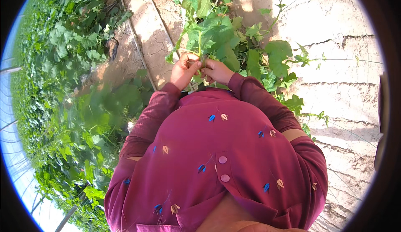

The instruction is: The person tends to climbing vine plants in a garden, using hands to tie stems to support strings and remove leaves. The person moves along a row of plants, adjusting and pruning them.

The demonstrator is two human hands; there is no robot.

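Observation:
Both of my hands meet at the top middle of the head view, just beyond the front of my maroon shirt. My left hand [186,70] pinches a thin green vine stem [200,44] between thumb and fingers. Close against it on the right, my right hand [217,71] has its fingertips closed on the same stem. What lies between the fingertips is too small to make out. Broad green leaves [217,28] of the vine hang just above and to the right of the hands.
Two thin pipes or hoses [134,33] run along the cracked soil at upper left. Dense leafy vines [62,106] fill the left side. At right, a cracked earth wall [341,75] is crossed by thin strings, with vine tips [302,56] along them.

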